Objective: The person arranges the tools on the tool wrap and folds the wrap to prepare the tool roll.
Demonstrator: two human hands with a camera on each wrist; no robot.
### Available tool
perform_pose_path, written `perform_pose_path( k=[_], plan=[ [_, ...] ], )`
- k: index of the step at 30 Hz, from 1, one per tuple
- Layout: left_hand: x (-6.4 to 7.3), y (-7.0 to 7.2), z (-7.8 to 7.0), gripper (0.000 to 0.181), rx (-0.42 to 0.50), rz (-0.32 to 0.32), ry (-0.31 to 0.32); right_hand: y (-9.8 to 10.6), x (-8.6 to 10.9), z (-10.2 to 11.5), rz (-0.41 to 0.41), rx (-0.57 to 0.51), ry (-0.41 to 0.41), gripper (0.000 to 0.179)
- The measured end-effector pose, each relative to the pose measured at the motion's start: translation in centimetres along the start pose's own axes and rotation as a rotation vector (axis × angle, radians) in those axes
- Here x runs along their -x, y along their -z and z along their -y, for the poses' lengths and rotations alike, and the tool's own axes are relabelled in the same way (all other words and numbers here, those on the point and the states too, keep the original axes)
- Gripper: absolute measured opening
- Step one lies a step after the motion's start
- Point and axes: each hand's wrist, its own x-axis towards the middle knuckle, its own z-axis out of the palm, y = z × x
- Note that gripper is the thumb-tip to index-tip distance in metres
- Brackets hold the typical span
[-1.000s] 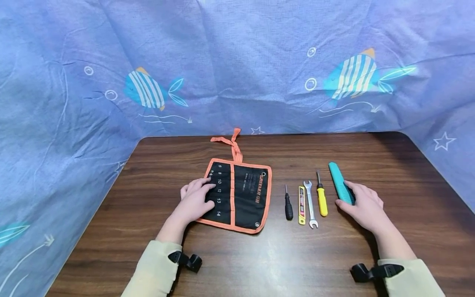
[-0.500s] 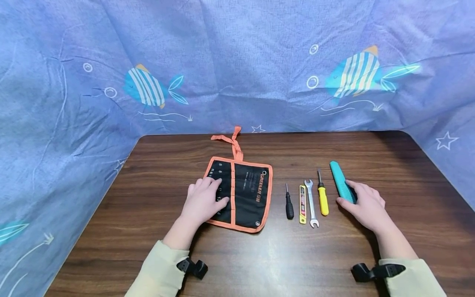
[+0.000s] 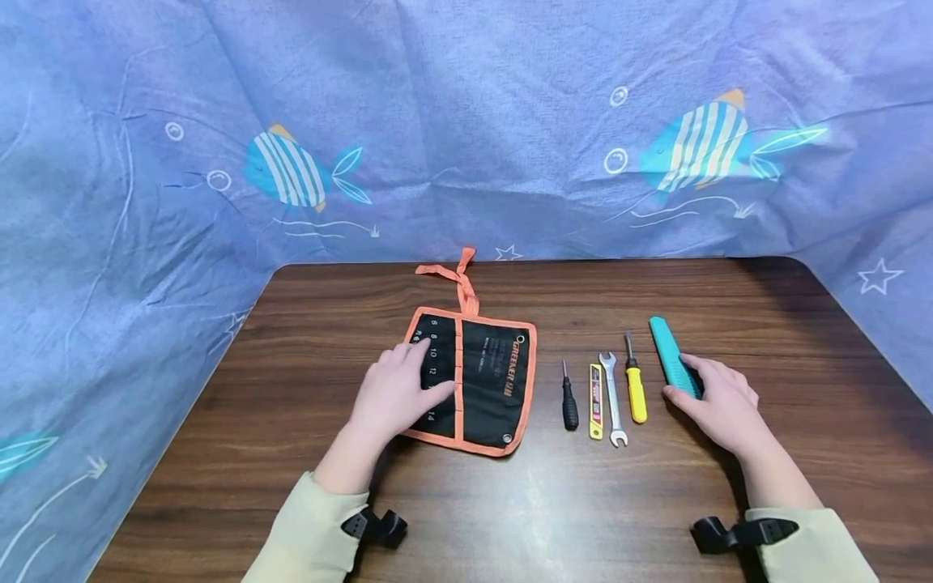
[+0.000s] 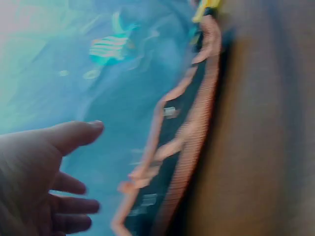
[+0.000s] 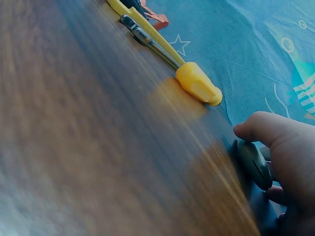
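My left hand (image 3: 394,389) hovers over the left part of a black tool pouch (image 3: 496,380) with orange edging, numbered slots and an orange tie. Its fingers are spread and hold nothing; the left wrist view shows a gap between the hand (image 4: 39,172) and the blurred pouch (image 4: 184,128). My right hand (image 3: 717,405) grips the near end of a teal tool (image 3: 666,348) with a ridged grip lying on the table. In the right wrist view thumb and fingers lie on either side of its dark end (image 5: 253,164). Its underside is hidden.
Between pouch and right hand lie a small black screwdriver (image 3: 569,405), a flat yellow labelled strip (image 3: 595,405), an open-ended wrench (image 3: 612,401) and a yellow screwdriver (image 3: 636,397). A blue fish-print cloth (image 3: 466,121) hangs behind the wooden table (image 3: 547,518).
My left hand has moved right, further over the pouch, and its thumb and fingers have spread apart. The right hand and the teal tool stay in place.
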Motion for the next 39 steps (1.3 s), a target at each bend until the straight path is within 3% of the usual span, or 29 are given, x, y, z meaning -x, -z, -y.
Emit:
perform_pose_path(
  k=[5, 9, 15, 22, 25, 33, 39],
  plan=[
    [-0.7, -3.5, -0.2, 0.086, 0.063, 0.046, 0.01, -0.1, 0.0, -0.2, 0.001, -0.003, -0.002, 0.066],
    [-1.1, -4.8, 0.2, 0.093, 0.074, 0.056, 0.025, 0.0, -0.2, -0.3, -0.007, 0.001, 0.0, 0.066],
    [-1.3, -4.1, 1.2, 0.105, 0.1, 0.086, -0.034, 0.1, -0.2, -0.2, -0.004, 0.004, 0.0, 0.066],
    [-1.3, -2.6, 2.8, 0.088, 0.167, 0.162, -0.126, 0.1, -0.2, -0.1, -0.003, 0.001, -0.003, 0.066],
    [-1.3, -2.3, 3.2, 0.081, 0.182, 0.166, -0.162, 0.1, -0.2, -0.2, 0.002, -0.003, -0.006, 0.066],
    [-1.3, -2.8, 3.2, 0.068, 0.183, 0.07, -0.137, 0.1, -0.2, -0.3, 0.004, -0.005, -0.015, 0.066],
    [-1.3, -2.9, 3.0, 0.079, 0.134, 0.133, -0.137, 0.1, -0.3, -0.2, 0.004, -0.006, -0.015, 0.065]
  ],
)
